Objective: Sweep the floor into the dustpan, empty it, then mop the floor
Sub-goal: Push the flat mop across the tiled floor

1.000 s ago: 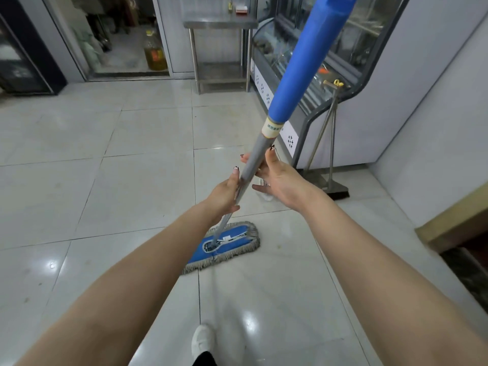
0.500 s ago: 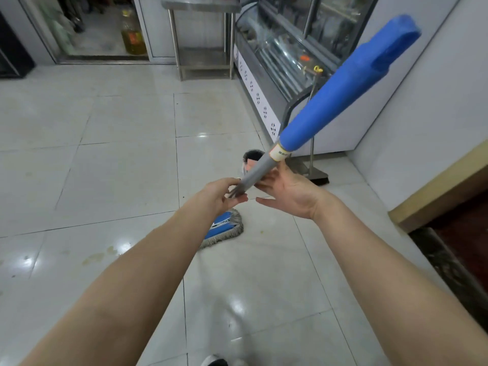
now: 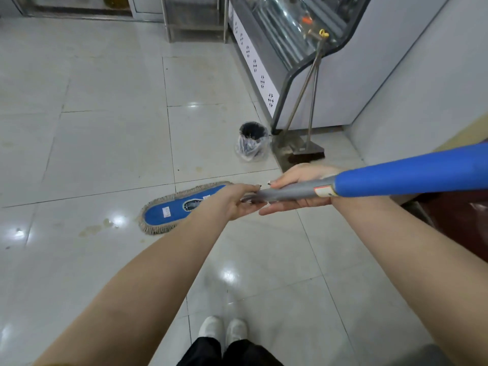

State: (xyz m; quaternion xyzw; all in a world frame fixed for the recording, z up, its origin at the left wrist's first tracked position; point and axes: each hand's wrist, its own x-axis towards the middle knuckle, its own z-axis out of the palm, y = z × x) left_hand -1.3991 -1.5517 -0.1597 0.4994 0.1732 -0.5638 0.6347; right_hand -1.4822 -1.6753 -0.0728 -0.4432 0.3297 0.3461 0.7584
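Fingers (image 3: 286,206) of left hand (image 3: 232,203) and right hand (image 3: 303,172) holding mop handle (image 3: 396,178), bag-lined bin (image 3: 252,141) contents unclear

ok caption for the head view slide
Left hand and right hand hold the mop handle, mop head flat on tiled floor.

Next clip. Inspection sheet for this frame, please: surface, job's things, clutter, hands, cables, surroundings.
Surface: glossy tiled floor, brownish stains left of the mop head.
Job's things: mop head flat on floor; broom and dustpan lean against the display case.
Clutter: lined bin beside the case.
Hands: left hand and right hand both hold the mop handle.
Cables: nothing seen.
Surroundings: steel table legs, pale wall at right.
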